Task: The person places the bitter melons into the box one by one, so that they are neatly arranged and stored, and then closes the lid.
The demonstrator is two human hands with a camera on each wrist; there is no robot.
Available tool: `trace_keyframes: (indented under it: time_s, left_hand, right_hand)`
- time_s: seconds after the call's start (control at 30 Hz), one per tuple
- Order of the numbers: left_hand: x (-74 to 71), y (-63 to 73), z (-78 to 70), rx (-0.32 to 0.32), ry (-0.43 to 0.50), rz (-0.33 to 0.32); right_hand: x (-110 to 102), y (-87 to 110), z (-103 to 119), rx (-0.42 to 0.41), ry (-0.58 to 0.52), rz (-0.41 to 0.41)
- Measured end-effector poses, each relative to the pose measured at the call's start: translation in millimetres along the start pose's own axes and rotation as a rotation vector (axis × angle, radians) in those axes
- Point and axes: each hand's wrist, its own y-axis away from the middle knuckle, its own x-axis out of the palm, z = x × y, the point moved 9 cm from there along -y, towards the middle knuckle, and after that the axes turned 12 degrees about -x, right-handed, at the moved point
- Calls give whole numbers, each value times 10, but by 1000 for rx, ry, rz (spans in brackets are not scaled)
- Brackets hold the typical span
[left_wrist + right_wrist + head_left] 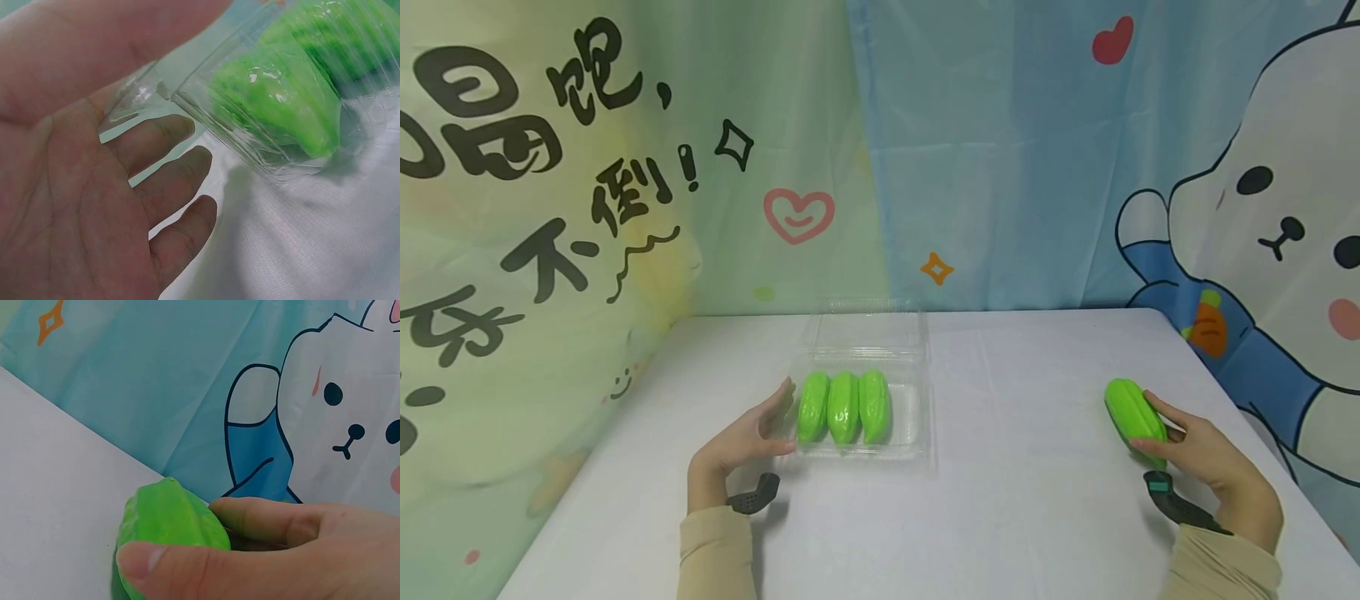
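1. Far left: backdrop (587,350) with large dark lettering, falling behind the white-covered table (1000,500).
2. Left arm: tan sleeve (715,550) enters from the bottom edge, forearm pointing nearly straight ahead. Dark wrist camera (755,495) juts from the inner side of the wrist.
3. Left hand (741,442): bent to the right at the wrist, palm turned toward the box. Fingers extended, thumb set well apart on the near side; the space between thumb and fingers faces the box's left wall. Left wrist view: palm in full sight, three fingers nearly straight with slim gaps between them. Nothing gripped. Fingertip contact with the plastic: cannot tell.
4. Clear plastic box (907,412): on the table just beside the left hand, lid (868,333) folded back on the far side. Three green vegetable-like pieces (843,408) lie side by side within, toward the left; bare space at the right.
5. Fourth green piece (1129,408): well apart from the box, near the table's right side, slanted with its far end leaning left. Whether it rests on the cloth: cannot tell.
6. Right hand (1213,454): pinches that piece, thumb across the near face, fingers against the right flank. Wrist bent, hand angled leftward.
7. Right arm: second tan sleeve (1221,562) at the lower right, second wrist camera (1180,504) reaching forward below the piece.
8. Far right: printed white cartoon animal (1285,200) in blue.
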Motion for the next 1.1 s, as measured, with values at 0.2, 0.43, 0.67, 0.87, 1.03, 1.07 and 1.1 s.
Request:
trace_keyframes:
  time_s: [0.2, 0.43, 0.67, 0.87, 1.03, 1.07, 1.1]
  left_hand:
    - [-4, -4, 7, -5, -16, -12]
    - [-2, 3, 4, -1, -18, -14]
    - [-2, -16, 15, -3, 0, -8]
    - [6, -5, 3, 24, 40, 29]
    - [4, -5, 3, 27, 36, 28]
    - [3, -6, 3, 27, 33, 26]
    - [1, -8, 4, 27, 30, 24]
  right_hand:
    - [10, -12, 3, -3, -4, -3]
    - [4, -23, 45, -4, -27, -4]
    - [-44, -9, 196, -34, -4, -24]
    - [-72, -4, 330, -52, 42, -34]
    - [-74, -30, 424, -71, 106, -33]
    - [-73, -37, 446, -77, 112, -34]
    - [-72, -44, 470, -84, 113, -35]
